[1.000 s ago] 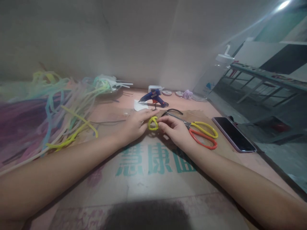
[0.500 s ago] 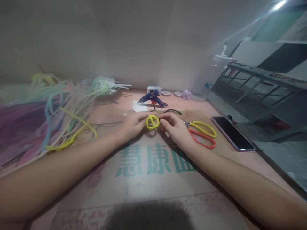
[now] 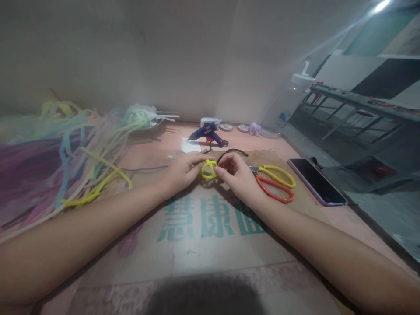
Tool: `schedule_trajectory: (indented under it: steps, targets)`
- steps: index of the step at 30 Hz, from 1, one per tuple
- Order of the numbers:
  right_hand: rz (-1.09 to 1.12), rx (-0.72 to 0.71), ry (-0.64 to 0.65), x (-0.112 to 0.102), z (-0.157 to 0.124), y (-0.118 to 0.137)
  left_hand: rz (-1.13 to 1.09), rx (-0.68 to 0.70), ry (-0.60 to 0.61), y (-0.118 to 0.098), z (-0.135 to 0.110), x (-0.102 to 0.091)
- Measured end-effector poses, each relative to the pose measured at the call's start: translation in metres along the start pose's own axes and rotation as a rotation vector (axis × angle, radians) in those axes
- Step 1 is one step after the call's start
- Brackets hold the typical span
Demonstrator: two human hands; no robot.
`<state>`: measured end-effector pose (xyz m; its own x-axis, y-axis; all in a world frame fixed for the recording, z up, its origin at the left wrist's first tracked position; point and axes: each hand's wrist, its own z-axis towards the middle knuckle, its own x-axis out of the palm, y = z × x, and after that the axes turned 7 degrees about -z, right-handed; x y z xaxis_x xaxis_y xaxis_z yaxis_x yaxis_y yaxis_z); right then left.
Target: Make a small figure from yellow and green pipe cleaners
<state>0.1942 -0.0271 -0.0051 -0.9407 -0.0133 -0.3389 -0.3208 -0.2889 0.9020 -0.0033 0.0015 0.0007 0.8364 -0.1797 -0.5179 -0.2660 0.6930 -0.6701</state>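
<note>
Both my hands meet over a cardboard sheet (image 3: 210, 245) with green printed characters. Between them is a small yellow pipe-cleaner loop (image 3: 208, 169), bent into a ring with a strand across it. My left hand (image 3: 183, 171) pinches its left side with thumb and forefinger. My right hand (image 3: 236, 175) pinches its right side, fingers curled. Just right of my right hand lie scissors (image 3: 274, 182) with one yellow and one orange handle. A blue glue gun (image 3: 207, 134) stands behind the hands.
A heap of pastel pipe cleaners (image 3: 65, 144) covers the left of the table, with a yellow one (image 3: 98, 186) lying loose. A dark phone (image 3: 316, 181) lies at the right near the table edge. Small items and a white box (image 3: 210, 121) sit by the wall.
The yellow loop has been turned and squeezed narrower between my fingers. My right hand's fingers have curled tighter onto it. The view shifted slightly.
</note>
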Motion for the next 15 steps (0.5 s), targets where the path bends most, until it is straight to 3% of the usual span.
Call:
schedule_trajectory:
  steps: [9,15]
  targets:
    - [-0.281,-0.025,0.006,-0.001,-0.004,0.012,0.116,0.079,0.026,-0.001,-0.003,0.003]
    - [-0.272,-0.038,0.002,-0.002,-0.003,0.008,0.098,0.022,0.023,-0.005,-0.002,0.002]
